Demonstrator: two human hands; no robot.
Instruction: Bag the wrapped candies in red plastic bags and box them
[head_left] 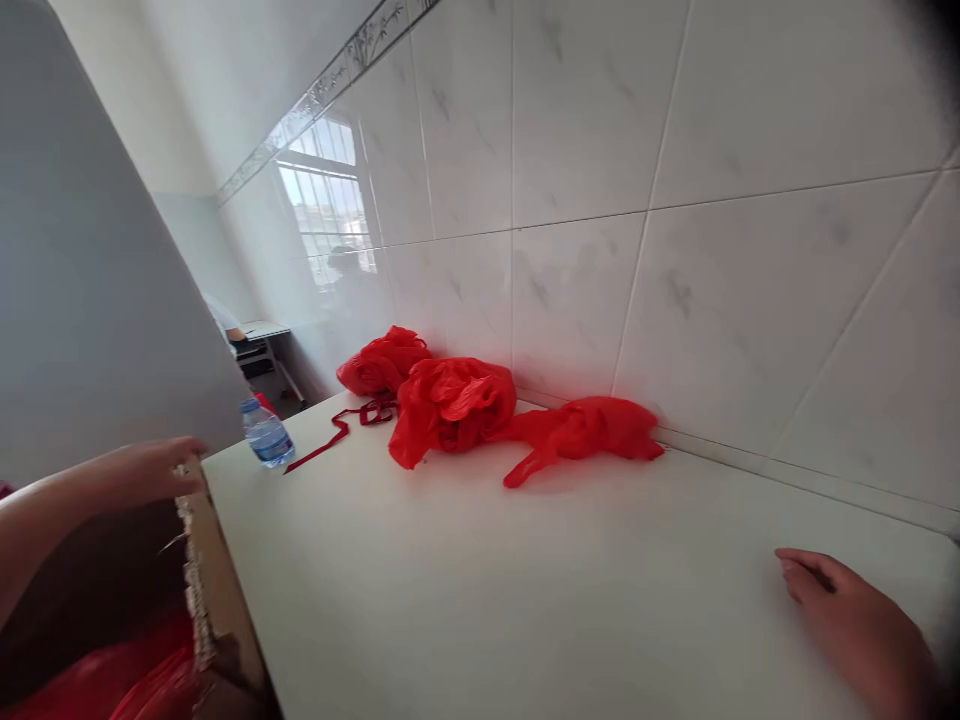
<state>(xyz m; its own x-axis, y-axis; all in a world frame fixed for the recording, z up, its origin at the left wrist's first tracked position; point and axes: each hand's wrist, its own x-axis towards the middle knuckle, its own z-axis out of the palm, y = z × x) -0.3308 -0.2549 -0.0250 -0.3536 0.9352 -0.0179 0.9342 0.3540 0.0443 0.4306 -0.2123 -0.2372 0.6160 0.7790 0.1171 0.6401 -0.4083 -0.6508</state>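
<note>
Bottle label (277, 447): a blue-marked band around the clear plastic bottle (257, 422), near the fingertips of the left hand (169, 463), beyond them and to their right; any print is too small and blurred to read.
Readable words, brands, numbers or signs: none.

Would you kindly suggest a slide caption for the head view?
Left hand at a torn-edged cardboard box, right hand at a table, red bags near a tiled wall.

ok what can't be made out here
Head view:
- left hand: fingers blurred at the cardboard box
- red material inside it: blurred, cut off by the bottom edge
- middle red bundle: inside hidden by its folds
- bottle: label print too small
</note>
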